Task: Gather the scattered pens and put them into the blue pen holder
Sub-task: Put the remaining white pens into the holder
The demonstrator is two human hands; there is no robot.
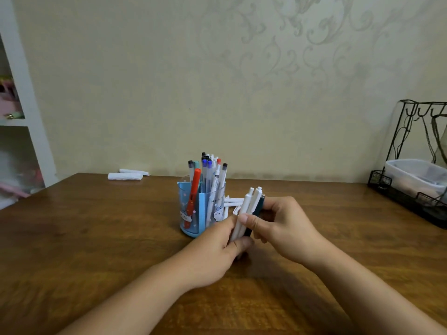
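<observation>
The blue pen holder (193,211) stands upright at the table's middle, with several pens in it, among them a red one (195,189). Just to its right, both hands hold a small upright bundle of pens (249,209): two white ones and a dark teal one. My left hand (217,252) grips the bundle's lower part. My right hand (283,226) pinches the bundle from the right, thumb on the front. A few more white pens (233,201) lie on the table behind the bundle, partly hidden by the holder and the hands.
Two white rolled items (125,175) lie at the brown wooden table's (96,238) far edge by the wall. A black wire rack (411,165) with a clear plastic box stands at the far right. A white shelf (21,117) rises at the left.
</observation>
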